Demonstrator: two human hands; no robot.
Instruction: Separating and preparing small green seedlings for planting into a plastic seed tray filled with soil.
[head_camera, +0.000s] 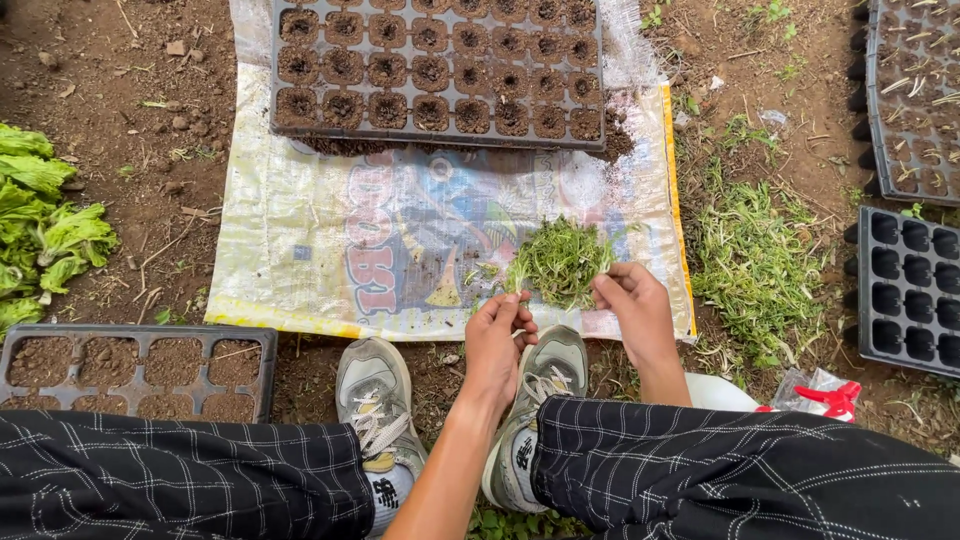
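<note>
A small heap of green seedlings (562, 262) lies on a printed plastic sack (330, 250) spread over the soil. My left hand (497, 335) pinches a thin seedling at the heap's near left edge. My right hand (634, 305) touches the heap's near right edge with curled fingers; whether it grips any seedlings is unclear. Beyond the heap stands a black seedling tray (440, 70) whose cells are filled with soil, each with a hole in its middle.
Another soil-filled tray (130, 365) sits by my left knee. Empty black trays (905, 290) stand at right, beside discarded green trimmings (755, 265). Leafy greens (40, 230) lie at the far left. My grey shoes (375, 400) rest at the sack's near edge.
</note>
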